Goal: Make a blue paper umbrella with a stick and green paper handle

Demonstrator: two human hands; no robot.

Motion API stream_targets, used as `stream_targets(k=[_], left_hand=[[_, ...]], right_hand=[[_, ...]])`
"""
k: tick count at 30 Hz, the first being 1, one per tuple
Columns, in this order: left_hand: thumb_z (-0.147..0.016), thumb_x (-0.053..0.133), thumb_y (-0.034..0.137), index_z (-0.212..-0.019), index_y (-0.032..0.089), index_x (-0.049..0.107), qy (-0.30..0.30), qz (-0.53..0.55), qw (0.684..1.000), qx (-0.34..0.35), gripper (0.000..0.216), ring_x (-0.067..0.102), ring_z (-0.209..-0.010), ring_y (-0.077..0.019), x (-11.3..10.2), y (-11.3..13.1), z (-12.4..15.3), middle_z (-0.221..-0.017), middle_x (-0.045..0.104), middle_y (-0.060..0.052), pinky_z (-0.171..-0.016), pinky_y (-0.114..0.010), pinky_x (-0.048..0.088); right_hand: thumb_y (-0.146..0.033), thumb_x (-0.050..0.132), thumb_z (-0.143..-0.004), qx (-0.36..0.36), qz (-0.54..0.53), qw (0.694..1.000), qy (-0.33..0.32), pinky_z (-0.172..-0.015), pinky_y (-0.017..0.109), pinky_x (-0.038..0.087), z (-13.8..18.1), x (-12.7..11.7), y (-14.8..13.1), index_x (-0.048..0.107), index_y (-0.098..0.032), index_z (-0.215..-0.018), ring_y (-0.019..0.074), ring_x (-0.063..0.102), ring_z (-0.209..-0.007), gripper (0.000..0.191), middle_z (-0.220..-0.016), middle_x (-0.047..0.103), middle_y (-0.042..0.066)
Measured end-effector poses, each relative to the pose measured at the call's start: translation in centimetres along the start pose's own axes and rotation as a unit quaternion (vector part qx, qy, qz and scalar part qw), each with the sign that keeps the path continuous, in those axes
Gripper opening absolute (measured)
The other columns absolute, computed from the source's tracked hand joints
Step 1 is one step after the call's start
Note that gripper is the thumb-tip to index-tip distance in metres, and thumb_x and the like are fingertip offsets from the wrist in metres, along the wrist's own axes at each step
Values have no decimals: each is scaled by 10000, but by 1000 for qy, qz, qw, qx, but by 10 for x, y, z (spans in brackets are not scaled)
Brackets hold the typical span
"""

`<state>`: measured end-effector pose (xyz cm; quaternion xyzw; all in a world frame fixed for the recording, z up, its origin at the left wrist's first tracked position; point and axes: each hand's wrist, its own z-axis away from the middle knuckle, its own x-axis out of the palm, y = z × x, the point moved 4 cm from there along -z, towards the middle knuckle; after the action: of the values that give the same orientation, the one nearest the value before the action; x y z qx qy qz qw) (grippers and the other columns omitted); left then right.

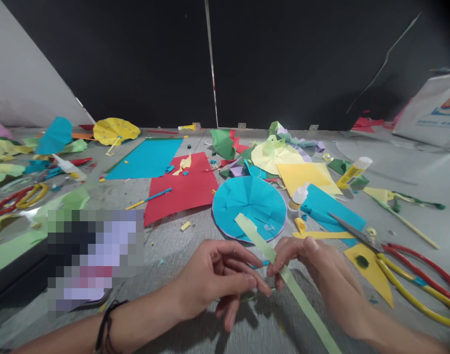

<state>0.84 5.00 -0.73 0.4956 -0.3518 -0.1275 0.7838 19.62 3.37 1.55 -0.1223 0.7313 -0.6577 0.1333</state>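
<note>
**Pale green strip (301, 295) between the right fingers (286, 251)**

The right hand (326, 278) has its fingers closed in a pinch on the paper strip. From that pinch, 1 end angles away over the near edge of a creased blue disc (247, 194), while the longer part runs back toward the person, past the palm. Just to the left of the pinch, the left hand (206, 282) has its fingers (241, 251) loosely curled, thumb bent across. The tip of a thin blue stick (260, 264) shows between the 2 hands; I cannot tell whether the left fingers grip it. A dark bracelet (108, 322) circles the left wrist.

Directly beyond the fingers, the disc lies on the grey tabletop (197, 230). Past the right fingers stands a small white bottle (299, 195), just beside the disc, with a blue sheet (318, 201) next to it and a glue stick (353, 173) farther off. To the right of the right fingers rest scissors (412, 275) with 1 red and 1 yellow handle, their blades over that sheet. Near them is a yellow piece (379, 280) bearing a dark green spot.

Beyond and left of the left fingers lies a red sheet (180, 196), crossed at its edge by a blue-and-yellow stick (149, 198). Well to the left are more scissors (21, 197) and, nearer, a pixelated object (99, 260).
</note>
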Motion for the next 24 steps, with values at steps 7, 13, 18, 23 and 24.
stream_targets(k=[7,13,18,23,24], left_hand=[[-869,784,396,-1061,132,657,-34,-26,999,9,351,686,-413,-92,1,-3,1,-1011,830,-186,-360,-117,397],[-790,839,275,-1008,140,670,-4,-35,999,-17,308,664,-383,-86,1,-5,0,-926,842,-135,-345,-114,371],[-712,876,221,-957,138,664,35,-54,997,-35,335,636,-360,-85,-2,-8,1,-862,841,-110,-336,-123,382],[-720,896,366,-971,139,652,52,-85,994,-37,417,632,-379,-87,-3,-7,0,-828,828,-105,-326,-119,356],[-743,879,425,-977,136,660,47,-92,994,-38,431,616,-372,-80,-2,-7,0,-822,824,-108,-320,-120,344]], right_hand=[[-588,270,-1093,9,10,1000,1,-798,375,492,-1,0,1,756,-203,-860,230,681,-758,662,-752,708,49],[-591,237,-1093,11,29,1000,6,-810,391,510,1,-2,4,758,-204,-877,241,686,-776,684,-771,706,58],[-645,284,-1068,19,85,996,32,-939,459,532,4,-9,8,788,-224,-957,290,690,-956,665,-942,747,89],[-647,290,-1062,5,104,995,5,-1137,575,411,3,-8,7,787,-292,-1113,335,621,-1211,613,-1163,742,77],[-636,280,-1066,2,100,995,-6,-1176,595,362,4,-7,7,783,-305,-1142,341,593,-1263,606,-1199,735,74]])
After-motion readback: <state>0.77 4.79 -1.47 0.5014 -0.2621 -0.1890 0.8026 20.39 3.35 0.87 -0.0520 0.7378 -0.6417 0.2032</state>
